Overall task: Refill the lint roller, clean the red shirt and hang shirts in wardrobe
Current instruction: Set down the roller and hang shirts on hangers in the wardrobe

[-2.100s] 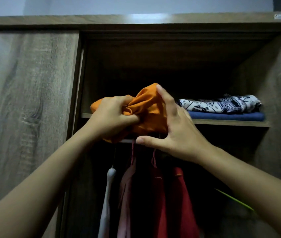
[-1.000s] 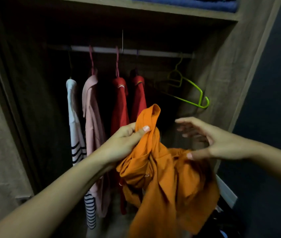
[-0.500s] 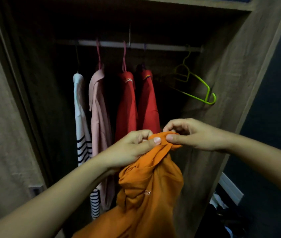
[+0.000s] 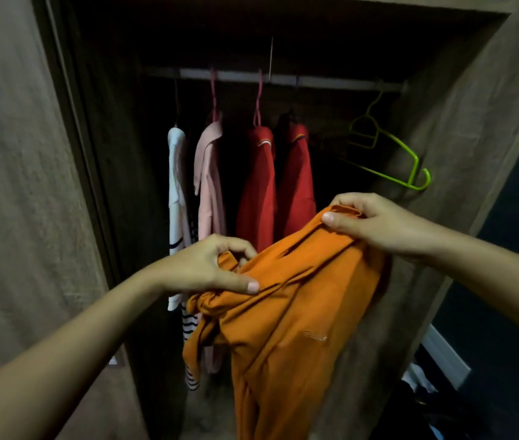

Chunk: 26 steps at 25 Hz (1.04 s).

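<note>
Two red shirts (image 4: 279,182) already hang; both hands, left (image 4: 207,268) and right (image 4: 375,223), clamp the orange shirt (image 4: 283,328), still unhung, green hanger (image 4: 388,154) free.

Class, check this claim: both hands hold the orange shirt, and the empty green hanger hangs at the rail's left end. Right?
No. The head view shows the empty green hanger at the right end of the rail, not the left. The left hand and right hand do hold the orange shirt.

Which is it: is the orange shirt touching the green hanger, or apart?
Apart. The head view shows the green hanger hanging on the rail, with bare wardrobe wall visible between it and the orange shirt held lower down.
</note>
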Each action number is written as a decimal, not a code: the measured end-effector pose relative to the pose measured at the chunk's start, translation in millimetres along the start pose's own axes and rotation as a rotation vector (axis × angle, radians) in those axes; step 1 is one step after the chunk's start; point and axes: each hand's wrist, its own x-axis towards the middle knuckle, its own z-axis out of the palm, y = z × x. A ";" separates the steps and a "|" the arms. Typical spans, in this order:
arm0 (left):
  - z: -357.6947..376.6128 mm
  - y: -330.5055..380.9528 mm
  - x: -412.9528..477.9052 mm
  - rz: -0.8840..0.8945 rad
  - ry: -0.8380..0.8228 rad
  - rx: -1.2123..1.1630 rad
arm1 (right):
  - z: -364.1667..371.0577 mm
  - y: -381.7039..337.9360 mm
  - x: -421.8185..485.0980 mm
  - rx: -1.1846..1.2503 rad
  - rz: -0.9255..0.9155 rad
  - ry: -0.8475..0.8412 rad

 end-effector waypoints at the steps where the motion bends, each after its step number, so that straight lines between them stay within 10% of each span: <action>1: -3.2 0.6 -1.5 -0.013 0.012 -0.002 | -3.6 -0.2 -1.0 -0.014 -0.009 0.010; 8: -9.1 14.6 6.7 0.015 0.122 0.312 | -23.2 -5.1 -11.4 -0.061 -0.029 0.016; 19: -3.8 6.6 35.7 0.163 0.142 0.169 | -70.5 20.5 -26.5 0.053 0.034 -0.175; 26: 18.3 -11.6 73.1 0.189 0.398 0.453 | -95.4 47.9 -28.5 -0.557 0.147 -0.207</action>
